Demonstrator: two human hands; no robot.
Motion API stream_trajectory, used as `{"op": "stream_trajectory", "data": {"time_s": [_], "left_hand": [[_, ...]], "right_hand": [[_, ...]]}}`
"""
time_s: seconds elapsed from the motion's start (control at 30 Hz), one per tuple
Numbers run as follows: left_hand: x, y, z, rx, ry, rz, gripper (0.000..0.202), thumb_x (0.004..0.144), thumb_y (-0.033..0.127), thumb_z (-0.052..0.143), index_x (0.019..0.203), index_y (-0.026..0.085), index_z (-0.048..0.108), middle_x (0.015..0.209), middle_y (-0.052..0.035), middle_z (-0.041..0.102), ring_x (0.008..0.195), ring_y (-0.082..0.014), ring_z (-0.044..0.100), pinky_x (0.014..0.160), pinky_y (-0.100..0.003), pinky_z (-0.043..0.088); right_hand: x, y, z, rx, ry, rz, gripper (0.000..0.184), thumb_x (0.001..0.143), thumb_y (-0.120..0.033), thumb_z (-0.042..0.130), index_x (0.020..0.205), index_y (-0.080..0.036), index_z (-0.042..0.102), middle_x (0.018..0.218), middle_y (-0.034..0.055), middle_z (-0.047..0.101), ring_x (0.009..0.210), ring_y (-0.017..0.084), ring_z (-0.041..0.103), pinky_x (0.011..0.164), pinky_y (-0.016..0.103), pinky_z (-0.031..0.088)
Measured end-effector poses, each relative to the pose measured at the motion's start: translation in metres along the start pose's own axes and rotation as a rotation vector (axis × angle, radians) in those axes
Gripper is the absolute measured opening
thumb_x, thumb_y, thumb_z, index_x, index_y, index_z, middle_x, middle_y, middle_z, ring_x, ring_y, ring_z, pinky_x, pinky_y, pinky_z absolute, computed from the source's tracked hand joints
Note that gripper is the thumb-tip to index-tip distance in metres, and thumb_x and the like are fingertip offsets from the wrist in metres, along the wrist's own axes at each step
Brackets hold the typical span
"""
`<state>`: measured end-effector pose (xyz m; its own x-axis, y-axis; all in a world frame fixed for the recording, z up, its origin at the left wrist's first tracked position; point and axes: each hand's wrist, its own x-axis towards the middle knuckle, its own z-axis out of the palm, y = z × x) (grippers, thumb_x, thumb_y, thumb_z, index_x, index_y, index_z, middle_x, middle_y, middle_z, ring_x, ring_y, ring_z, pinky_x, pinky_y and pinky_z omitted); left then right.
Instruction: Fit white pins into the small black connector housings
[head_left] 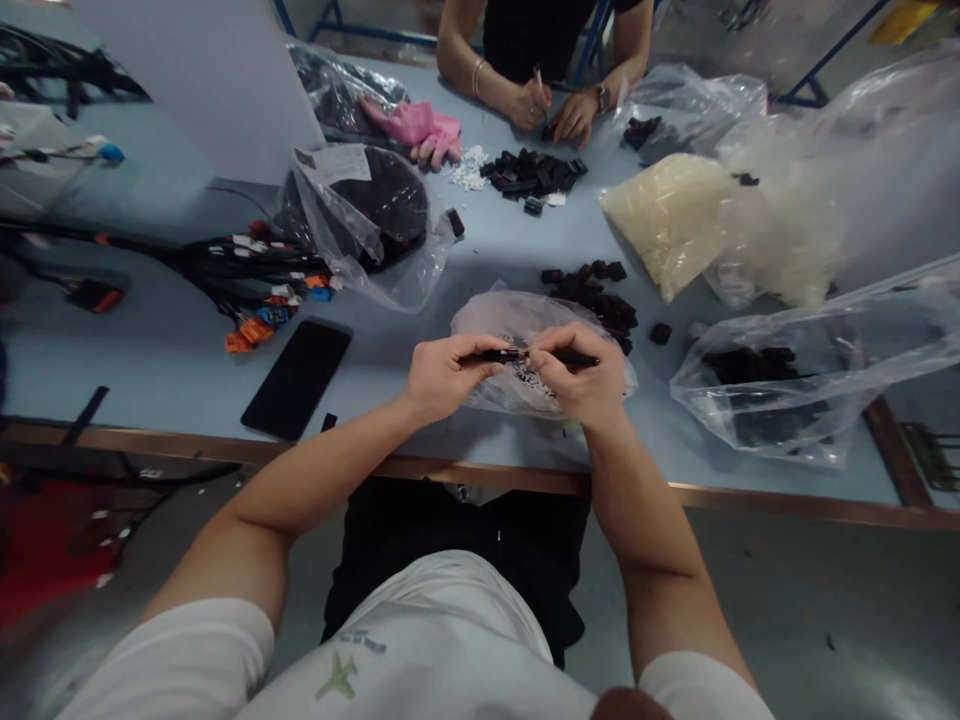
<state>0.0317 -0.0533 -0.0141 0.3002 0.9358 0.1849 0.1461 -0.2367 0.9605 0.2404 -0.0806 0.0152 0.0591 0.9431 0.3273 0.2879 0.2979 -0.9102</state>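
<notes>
My left hand (444, 378) pinches a small black connector (501, 355) between thumb and fingers. From the other side my right hand (586, 375) grips a slim black pen-like tool (583, 359), its tip at the connector's end. Fingers partly cover both pieces, so I cannot tell whether the tip is inside. Right below the hands lies a clear plastic bag (487, 312) with small white pieces on it. A heap of black connectors (600, 300) sits just beyond my right hand.
A dark phone (297, 380) and a wire harness (217, 265) lie to the left. Clear bags of black parts (757, 400) and cream pieces (671, 215) stand right. Across the table, a co-worker's hands (534, 105) work behind another connector pile (532, 175), beside pink gloves (424, 128).
</notes>
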Motion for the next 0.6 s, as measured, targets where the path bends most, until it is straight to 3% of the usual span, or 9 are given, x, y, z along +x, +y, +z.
{"op": "stream_trajectory", "data": {"time_s": [0.27, 0.4, 0.6], "left_hand": [[-0.0005, -0.0008, -0.0009, 0.051, -0.027, 0.033, 0.023, 0.087, 0.032, 0.088, 0.109, 0.026, 0.087, 0.106, -0.0030, 0.087, 0.096, -0.0212, 0.083, 0.090, -0.029, 0.064], [0.0005, -0.0023, -0.0026, 0.034, -0.030, 0.025, 0.025, 0.087, 0.040, 0.088, 0.108, 0.025, 0.087, 0.106, -0.0045, 0.087, 0.096, -0.0221, 0.083, 0.092, -0.031, 0.065], [0.0029, -0.0038, -0.0019, -0.031, -0.024, 0.003, 0.031, 0.084, 0.045, 0.090, 0.106, 0.023, 0.087, 0.106, -0.0061, 0.086, 0.100, -0.0241, 0.082, 0.097, -0.036, 0.066]], "right_hand": [[-0.0038, -0.0001, 0.0020, -0.078, -0.049, -0.086, 0.007, 0.082, -0.025, 0.071, 0.076, -0.024, 0.068, 0.075, -0.0011, 0.070, 0.065, 0.014, 0.062, 0.057, 0.029, 0.045], [-0.0013, -0.0013, 0.0022, -0.050, -0.044, -0.018, 0.008, 0.083, -0.028, 0.072, 0.077, -0.024, 0.069, 0.071, -0.0028, 0.069, 0.060, 0.012, 0.060, 0.053, 0.026, 0.043], [0.0009, -0.0066, 0.0024, 0.042, -0.043, 0.085, 0.007, 0.084, -0.030, 0.072, 0.081, -0.024, 0.073, 0.073, -0.0015, 0.075, 0.064, 0.014, 0.068, 0.056, 0.026, 0.051]]}}
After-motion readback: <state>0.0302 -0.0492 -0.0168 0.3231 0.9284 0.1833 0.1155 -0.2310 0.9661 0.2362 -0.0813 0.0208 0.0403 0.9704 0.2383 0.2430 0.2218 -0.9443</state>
